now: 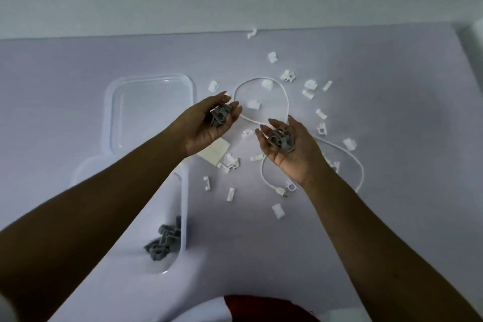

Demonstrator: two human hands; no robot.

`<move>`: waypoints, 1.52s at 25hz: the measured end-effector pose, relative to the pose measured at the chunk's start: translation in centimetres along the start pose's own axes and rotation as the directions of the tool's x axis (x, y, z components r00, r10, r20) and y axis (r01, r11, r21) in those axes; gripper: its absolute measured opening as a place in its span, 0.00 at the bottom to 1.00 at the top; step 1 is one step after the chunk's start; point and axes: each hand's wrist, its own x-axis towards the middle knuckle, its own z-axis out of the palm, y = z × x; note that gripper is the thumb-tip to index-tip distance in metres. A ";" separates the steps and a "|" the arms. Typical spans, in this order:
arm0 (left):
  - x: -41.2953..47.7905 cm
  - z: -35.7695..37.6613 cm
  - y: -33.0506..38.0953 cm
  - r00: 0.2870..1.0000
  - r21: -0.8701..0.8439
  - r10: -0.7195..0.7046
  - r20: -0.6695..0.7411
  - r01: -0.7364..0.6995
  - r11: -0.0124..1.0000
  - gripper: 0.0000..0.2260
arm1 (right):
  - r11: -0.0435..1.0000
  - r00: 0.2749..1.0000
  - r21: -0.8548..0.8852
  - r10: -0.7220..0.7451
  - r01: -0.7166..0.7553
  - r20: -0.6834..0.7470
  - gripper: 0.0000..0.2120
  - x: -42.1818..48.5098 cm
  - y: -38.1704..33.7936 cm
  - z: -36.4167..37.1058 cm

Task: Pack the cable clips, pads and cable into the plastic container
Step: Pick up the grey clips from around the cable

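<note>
1. Grey cable clips (220,116) fill both palms; left hand (206,128) and right hand (287,149) fingers (236,106) curl round them.
2. Carry both low to the plastic container (184,217) at seven o'clock; tip gently.
3. White clips (271,57), cable (261,80) and pad (214,153) lie on the worktop (392,112).

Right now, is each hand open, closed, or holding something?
Left hand: holds grey cable clips, fingers curled round them.
Right hand: cups more grey clips, fingers curled.

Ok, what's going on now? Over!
Left hand, right hand: each holds grey clips. Container: some grey clips in. White clips, cable loose on table. Left forearm crosses over it.
</note>
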 end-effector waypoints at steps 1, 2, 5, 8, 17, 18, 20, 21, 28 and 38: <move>-2.3 -1.6 0.2 0.998 0.080 0.032 -0.046 -0.028 0.996 0.05 | 0.992 0.998 -0.109 0.068 -0.067 0.004 0.15 -0.4 2.0 1.1; -4.8 -3.4 0.3 0.992 0.207 0.074 -0.104 -0.052 0.977 0.06 | 0.958 0.993 -0.260 0.121 -0.118 -0.005 0.14 -0.8 4.0 2.4; -10.8 -8.8 -0.3 0.952 0.545 0.184 -0.243 -0.023 0.838 0.07 | 0.614 0.988 -0.785 0.152 -0.081 0.017 0.11 -1.8 9.1 5.6; -14.7 -14.0 -2.3 0.927 0.634 0.185 -0.325 0.069 0.771 0.06 | 0.146 0.960 -0.973 0.192 0.176 0.203 0.08 -2.4 13.9 7.9; -15.6 -19.6 -7.7 0.915 0.792 0.125 -0.384 0.256 0.554 0.12 | -0.693 0.845 -0.488 0.476 0.531 0.243 0.12 -1.2 21.3 8.1; -15.8 -19.8 -7.8 0.918 0.783 0.115 -0.379 0.252 0.569 0.13 | -0.703 0.850 -0.483 0.477 0.521 0.224 0.13 -1.2 21.5 8.1; -15.9 -20.4 -7.8 0.921 0.781 0.108 -0.374 0.251 0.572 0.14 | -0.710 0.863 -0.499 0.466 0.497 0.197 0.13 -1.3 21.6 8.2; -16.0 -20.6 -7.7 0.921 0.793 0.122 -0.371 0.246 0.557 0.14 | -0.713 0.866 -0.501 0.463 0.491 0.190 0.13 -1.3 21.5 8.3; -16.1 -20.9 -7.9 0.920 0.925 0.270 -0.284 0.189 0.329 0.13 | -0.778 0.874 -0.399 0.437 0.486 0.213 0.16 -2.3 22.5 8.0; -14.4 -21.9 -7.4 0.922 0.975 0.318 -0.223 0.203 0.094 0.11 | -0.840 0.814 -0.214 0.369 0.499 0.449 0.09 -2.8 21.9 6.9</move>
